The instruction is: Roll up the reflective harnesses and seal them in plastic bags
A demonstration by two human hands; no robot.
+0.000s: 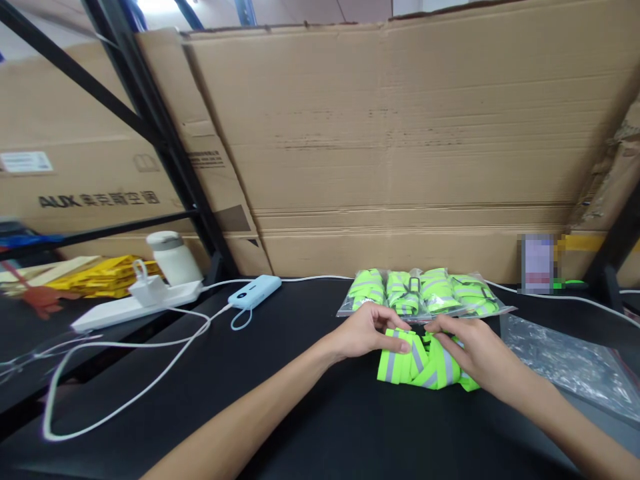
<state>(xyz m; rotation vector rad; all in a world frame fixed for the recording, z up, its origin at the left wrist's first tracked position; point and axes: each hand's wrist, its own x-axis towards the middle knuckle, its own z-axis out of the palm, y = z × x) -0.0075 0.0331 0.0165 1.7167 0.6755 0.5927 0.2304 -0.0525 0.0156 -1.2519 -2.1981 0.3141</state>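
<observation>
In clear bags, yellow-green straps

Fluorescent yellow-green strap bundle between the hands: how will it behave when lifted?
The fluorescent yellow-green strap bundle will probably sag, since it lies bent and folded over itself. Its overlapping layers could slip apart.

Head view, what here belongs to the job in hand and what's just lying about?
Seemingly the job's:
green reflective strap, between left hand and right hand
bagged green straps
clear plastic bags

Lying about:
blue device
white power strip
white bottle
</observation>
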